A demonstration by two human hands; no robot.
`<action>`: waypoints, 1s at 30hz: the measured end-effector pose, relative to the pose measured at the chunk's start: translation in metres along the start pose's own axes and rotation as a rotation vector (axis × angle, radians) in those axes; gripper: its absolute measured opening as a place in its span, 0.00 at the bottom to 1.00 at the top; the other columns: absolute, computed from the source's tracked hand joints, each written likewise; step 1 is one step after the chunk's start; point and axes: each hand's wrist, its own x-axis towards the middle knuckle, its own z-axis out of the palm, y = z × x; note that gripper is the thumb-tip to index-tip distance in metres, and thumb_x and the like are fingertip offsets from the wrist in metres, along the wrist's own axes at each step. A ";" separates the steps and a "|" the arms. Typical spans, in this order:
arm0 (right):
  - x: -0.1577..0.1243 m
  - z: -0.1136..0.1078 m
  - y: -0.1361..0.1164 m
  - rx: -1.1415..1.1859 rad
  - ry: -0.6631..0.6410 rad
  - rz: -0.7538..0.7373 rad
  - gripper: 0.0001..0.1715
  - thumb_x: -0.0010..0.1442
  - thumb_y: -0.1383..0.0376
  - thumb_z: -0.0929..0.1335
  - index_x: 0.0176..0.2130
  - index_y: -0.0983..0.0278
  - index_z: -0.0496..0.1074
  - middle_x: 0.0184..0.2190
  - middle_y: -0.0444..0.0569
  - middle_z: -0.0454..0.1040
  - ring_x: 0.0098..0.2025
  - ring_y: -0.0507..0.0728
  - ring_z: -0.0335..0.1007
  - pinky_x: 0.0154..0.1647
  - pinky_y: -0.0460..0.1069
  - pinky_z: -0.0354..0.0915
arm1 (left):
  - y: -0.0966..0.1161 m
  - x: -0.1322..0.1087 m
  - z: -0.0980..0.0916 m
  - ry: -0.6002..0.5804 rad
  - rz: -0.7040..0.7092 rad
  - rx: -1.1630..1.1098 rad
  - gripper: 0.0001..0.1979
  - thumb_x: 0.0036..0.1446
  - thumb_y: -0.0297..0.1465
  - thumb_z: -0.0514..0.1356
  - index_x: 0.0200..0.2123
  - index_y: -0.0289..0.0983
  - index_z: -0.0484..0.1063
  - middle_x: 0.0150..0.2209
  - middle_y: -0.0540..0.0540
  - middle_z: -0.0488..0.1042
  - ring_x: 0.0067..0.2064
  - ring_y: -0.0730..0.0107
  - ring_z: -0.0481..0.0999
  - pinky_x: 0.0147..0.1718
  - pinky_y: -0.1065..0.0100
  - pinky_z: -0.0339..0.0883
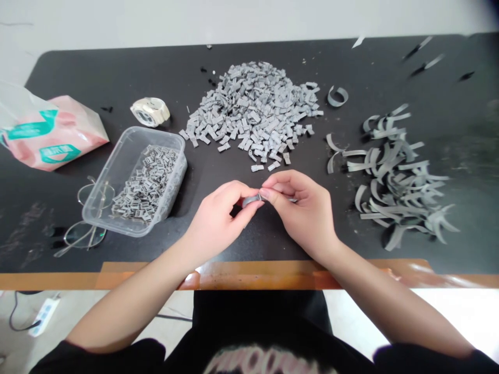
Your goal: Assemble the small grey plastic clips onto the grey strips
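My left hand (218, 218) and my right hand (304, 208) meet above the black table (117, 72), near its front edge. Both pinch one small grey piece (251, 199) between thumb and fingertips. A large heap of small grey pieces (253, 111) lies just beyond my hands. To the right is a loose pile of curved grey strips (397, 176). On the left, a clear plastic tub (120, 161) holds several finished grey pieces (146, 184).
A roll of tape (150, 111) sits behind the tub. A pink and teal packet (50, 132) lies at the far left. Wire-rimmed glasses (83, 228) rest beside the tub. A power strip (42, 314) lies on the floor below.
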 end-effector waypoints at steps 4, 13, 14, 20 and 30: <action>-0.001 0.002 0.008 -0.110 -0.032 -0.053 0.07 0.64 0.64 0.70 0.42 0.60 0.79 0.36 0.46 0.84 0.36 0.56 0.80 0.40 0.51 0.74 | -0.002 0.000 0.002 -0.041 0.004 0.106 0.02 0.64 0.29 0.61 0.37 0.38 0.74 0.33 0.49 0.78 0.34 0.70 0.76 0.33 0.71 0.68; -0.002 0.002 0.009 -0.164 -0.161 -0.025 0.18 0.61 0.65 0.71 0.52 0.62 0.79 0.43 0.52 0.85 0.39 0.59 0.84 0.47 0.55 0.77 | -0.009 0.002 0.002 -0.079 0.210 0.338 0.05 0.67 0.27 0.56 0.39 0.36 0.72 0.34 0.45 0.79 0.35 0.64 0.76 0.38 0.66 0.69; -0.001 0.002 0.008 -0.160 -0.164 -0.017 0.18 0.61 0.67 0.70 0.51 0.62 0.78 0.42 0.51 0.86 0.39 0.59 0.84 0.47 0.54 0.77 | -0.009 0.002 0.002 -0.073 0.234 0.336 0.05 0.67 0.27 0.56 0.39 0.36 0.72 0.35 0.45 0.79 0.35 0.65 0.77 0.38 0.66 0.68; 0.001 -0.003 0.005 -0.253 -0.121 -0.088 0.08 0.61 0.66 0.70 0.43 0.62 0.77 0.35 0.47 0.84 0.33 0.55 0.81 0.38 0.48 0.72 | -0.008 0.002 0.002 0.005 0.272 0.415 0.04 0.68 0.26 0.58 0.39 0.36 0.72 0.33 0.47 0.80 0.34 0.67 0.78 0.35 0.67 0.68; 0.005 -0.002 0.006 -0.594 -0.247 -0.182 0.04 0.59 0.70 0.67 0.32 0.63 0.69 0.20 0.39 0.64 0.22 0.49 0.55 0.27 0.46 0.53 | -0.007 0.000 0.006 -0.014 0.326 0.555 0.08 0.68 0.27 0.56 0.37 0.35 0.73 0.32 0.46 0.80 0.32 0.64 0.76 0.34 0.64 0.68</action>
